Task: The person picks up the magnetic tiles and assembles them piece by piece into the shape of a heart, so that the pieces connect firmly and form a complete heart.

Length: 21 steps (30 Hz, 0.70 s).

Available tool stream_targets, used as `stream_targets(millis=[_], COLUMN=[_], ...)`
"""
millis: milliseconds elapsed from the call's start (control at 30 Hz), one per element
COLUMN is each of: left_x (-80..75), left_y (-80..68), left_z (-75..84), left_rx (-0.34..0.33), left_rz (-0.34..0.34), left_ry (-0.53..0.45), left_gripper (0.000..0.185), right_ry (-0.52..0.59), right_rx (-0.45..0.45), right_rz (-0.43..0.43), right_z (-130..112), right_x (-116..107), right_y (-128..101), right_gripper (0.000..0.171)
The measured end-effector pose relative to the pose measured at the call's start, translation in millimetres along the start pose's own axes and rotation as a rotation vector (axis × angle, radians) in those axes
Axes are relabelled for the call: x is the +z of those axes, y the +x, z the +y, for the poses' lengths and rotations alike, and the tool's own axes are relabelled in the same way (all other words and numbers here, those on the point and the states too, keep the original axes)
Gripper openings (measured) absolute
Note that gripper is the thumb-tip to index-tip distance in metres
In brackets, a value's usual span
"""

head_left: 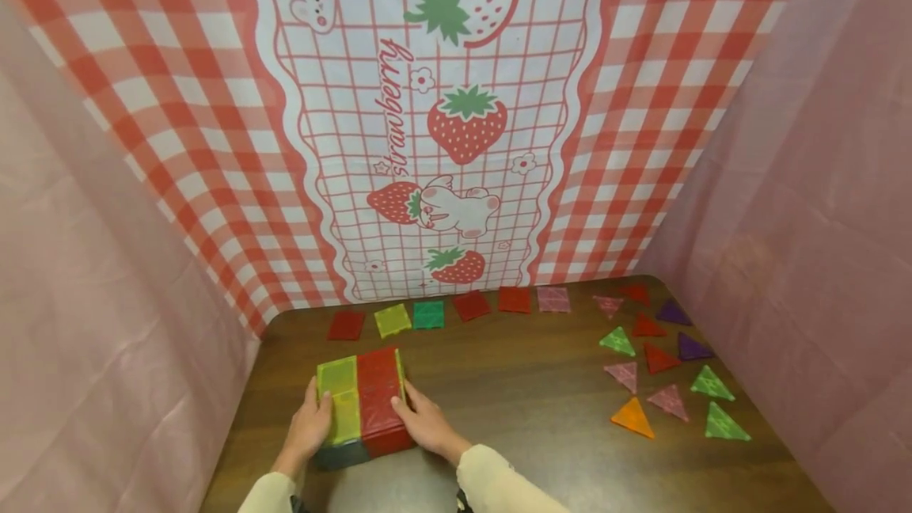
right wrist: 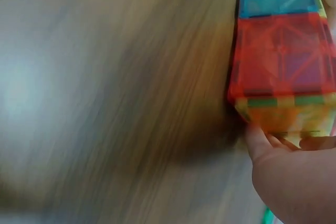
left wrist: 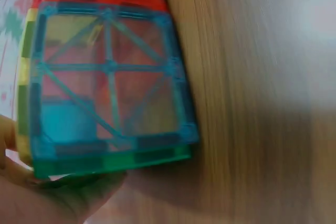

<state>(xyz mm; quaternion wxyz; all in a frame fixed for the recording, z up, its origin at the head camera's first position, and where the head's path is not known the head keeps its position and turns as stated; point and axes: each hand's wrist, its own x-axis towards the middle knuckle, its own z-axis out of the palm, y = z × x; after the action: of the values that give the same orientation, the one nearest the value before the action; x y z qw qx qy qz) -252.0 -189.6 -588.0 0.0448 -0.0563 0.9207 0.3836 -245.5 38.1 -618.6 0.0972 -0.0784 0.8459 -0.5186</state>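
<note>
You are holding a box of coloured tiles [head_left: 363, 402] between both hands, at the near left part of the wooden table [head_left: 527, 402]. Your left hand [head_left: 309, 426] is lying against the left side of the box, with the thumb resting on the yellow-green top tile and the fingers curving around the side, so it is grasping the box. Your right hand [head_left: 427, 422] is pressing against the right side, beside the red top tile, with the fingers wrapping the red wall; it is also grasping the box. In the left wrist view, the box [left wrist: 110, 82] is showing a blue square face with a green edge below, and your fingers [left wrist: 63, 198] are touching its lower edge. In the right wrist view, which is quite blurred, the box [right wrist: 281, 51] is showing blue, red and yellow faces, and your fingers [right wrist: 262, 142] are touching the yellow end. At the far side of the table, a row of flat square tiles [head_left: 456, 307] is lying near the strawberry cloth [head_left: 442, 117]. On the right, several triangle tiles [head_left: 659, 370] are lying spread out, well apart from the box. Pink cloth [head_left: 93, 299] is hanging on both sides.
</note>
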Motion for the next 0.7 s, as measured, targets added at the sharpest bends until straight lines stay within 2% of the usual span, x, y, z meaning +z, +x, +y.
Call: stream_targets(millis=[67, 167, 300, 433, 567, 633, 700], left_x=[-15.5, -31.1, -42.7, -47.5, -48.5, -49.1, -50.1], left_y=[-4.1, -7.6, -9.2, -11.1, -15.7, -17.7, -18.8], left_z=[-11.2, -25.4, -38.5, -44.6, -50.7, -52.9, -54.4], left_rx=[-0.039, -0.063, -0.098, -0.156, -0.176, -0.177, -0.173], left_rz=[-0.019, -0.028, -0.012, 0.007, 0.021, 0.025, 0.034], left_ry=[0.027, 0.076, 0.134, 0.163, 0.181, 0.186, 0.193], left_gripper=[0.061, 0.061, 0.065, 0.069, 0.068, 0.068, 0.068], right_ry=[0.007, -0.021, -0.054, -0.077, -0.116, -0.172, -0.262], right_rx=[0.005, 0.009, 0.029, 0.038, 0.036, 0.004, -0.047], right_rz=[-0.056, -0.107, -0.14, -0.173, -0.216, -0.185, -0.102], right_z=[-10.3, -23.2, -36.7, -43.8, -37.1, -24.9, -7.6], right_x=[15.1, 35.4, 55.6, 61.7, 41.1, 16.2, -18.9], right_y=[-0.4, -0.6, -0.2, 1.0, 3.2, 6.2, 9.2], right_gripper=[0.065, 0.066, 0.068, 0.068, 0.068, 0.068, 0.066])
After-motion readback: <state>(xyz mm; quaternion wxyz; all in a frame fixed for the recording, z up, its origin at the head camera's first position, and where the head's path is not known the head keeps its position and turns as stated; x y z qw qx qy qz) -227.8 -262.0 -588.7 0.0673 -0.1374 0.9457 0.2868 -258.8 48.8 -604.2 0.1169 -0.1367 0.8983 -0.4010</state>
